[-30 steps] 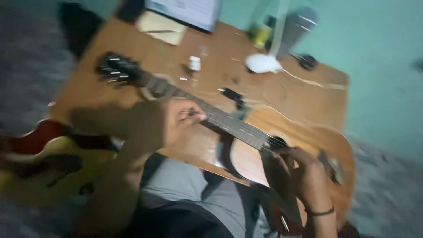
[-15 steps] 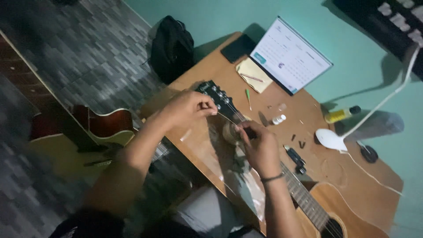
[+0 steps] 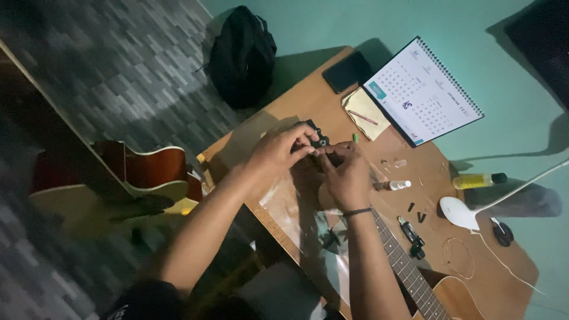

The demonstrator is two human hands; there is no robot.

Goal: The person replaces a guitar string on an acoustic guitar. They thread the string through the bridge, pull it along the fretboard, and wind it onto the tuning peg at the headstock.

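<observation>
black backpack (image 3: 243, 56), teal wall (image 3: 355, 24), yellow bottle (image 3: 474, 180)

Acoustic guitar (image 3: 415, 278) lying flat on wooden desk, dark fretted neck running diagonally from lower right, brown body cut off at frame edge, black headstock (image 3: 315, 135) with tuners toward desk's far-left corner, mostly covered by both hands

Pretty dim shot overall, light coming from the right near the white lamp (image 3: 457, 212). Long hard shadows fall leftward off the hands and the calendar (image 3: 422, 92). Left side sinks into murk, slightly soft, no glare.
</observation>
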